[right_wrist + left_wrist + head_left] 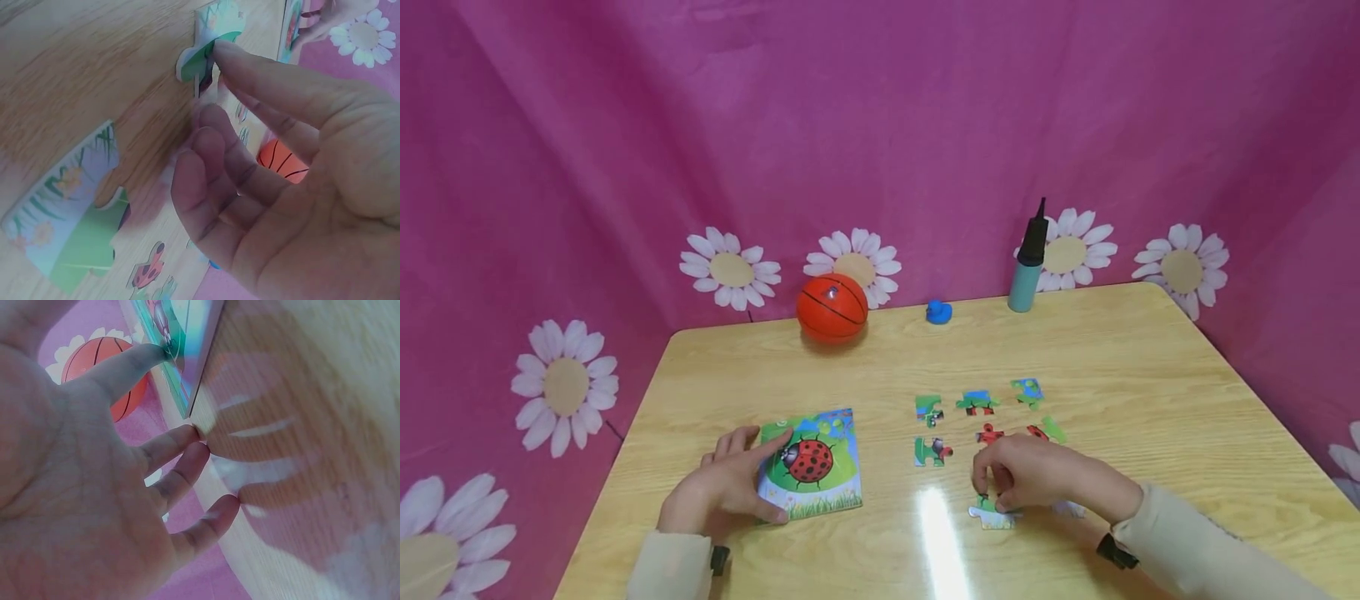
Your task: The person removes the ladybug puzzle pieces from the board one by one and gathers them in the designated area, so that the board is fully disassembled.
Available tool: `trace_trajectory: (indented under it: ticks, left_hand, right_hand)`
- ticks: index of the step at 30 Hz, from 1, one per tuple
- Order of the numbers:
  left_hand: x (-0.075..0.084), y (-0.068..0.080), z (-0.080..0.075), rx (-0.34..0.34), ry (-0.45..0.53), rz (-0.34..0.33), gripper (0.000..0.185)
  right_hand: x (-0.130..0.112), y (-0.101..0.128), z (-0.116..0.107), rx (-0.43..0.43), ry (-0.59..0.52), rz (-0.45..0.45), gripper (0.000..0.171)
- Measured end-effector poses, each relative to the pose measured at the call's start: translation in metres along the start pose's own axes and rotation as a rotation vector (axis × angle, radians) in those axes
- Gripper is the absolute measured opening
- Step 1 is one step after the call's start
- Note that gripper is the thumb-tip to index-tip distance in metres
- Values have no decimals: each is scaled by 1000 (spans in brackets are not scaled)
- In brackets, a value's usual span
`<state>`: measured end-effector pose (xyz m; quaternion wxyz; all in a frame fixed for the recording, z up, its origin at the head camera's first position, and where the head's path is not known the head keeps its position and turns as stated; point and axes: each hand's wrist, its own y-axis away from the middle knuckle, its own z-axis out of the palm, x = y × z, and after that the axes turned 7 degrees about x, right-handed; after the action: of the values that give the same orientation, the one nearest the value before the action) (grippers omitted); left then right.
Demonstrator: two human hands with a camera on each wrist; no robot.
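A square ladybug picture (pixel 820 479) lies flat on the left of the table. My left hand (pixel 722 483) rests at its left side, thumb and index finger extended onto it. In the left wrist view the other fingers touch the tabletop (pixel 300 506). Right of the picture, my right hand (pixel 1030 471) pinches a green and pale puzzle piece (pixel 992 520) between thumb and index finger, close to the table. The right wrist view shows the thumb on that piece (pixel 215 28), its remaining fingers curled. Another flowered piece (pixel 72 200) lies nearby, partly hidden by the right hand in the head view.
Several loose puzzle pieces (pixel 928 408) lie in rough rows around and beyond the right hand. Along the back edge stand an orange basketball (pixel 832 308), a blue rubber duck (pixel 938 312) and a teal hand pump (pixel 1026 279). A pink flowered curtain (pixel 880 125) hangs behind the table.
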<state>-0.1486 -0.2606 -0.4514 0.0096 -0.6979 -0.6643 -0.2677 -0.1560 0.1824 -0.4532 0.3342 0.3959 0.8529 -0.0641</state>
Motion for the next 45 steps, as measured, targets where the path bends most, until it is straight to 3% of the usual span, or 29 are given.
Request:
trace_trajectory:
  ticks: [5,11,17,20,28,35,40,45]
  left_hand:
    - [-2,1,1,19,4,13,121]
    - [-5,-1,5,30,20,15,122]
    - [-4,0,3,25,30,29,122]
    - [-5,0,4,18,46,29,120]
    - [-6,0,6,18,40,48,118]
    - [-5,0,1,6,32,82,119]
    - [-5,-1,1,0,15,82,118]
    - [-6,-1,2,-14,4,75,118]
  right_hand:
    - [-1,-1,1,17,35,-19,27]
    - [-4,-8,1,107,67,-67,13]
    - [-16,-33,8,210,98,-142,2]
    - [-27,-50,13,231,102,-169,13]
    - [-63,-92,34,195,96,-147,37]
    - [-93,-127,58,129,53,-223,49]
    - [-113,-146,75,57,47,-278,49]
    - [-127,-161,86,65,117,-298,44]
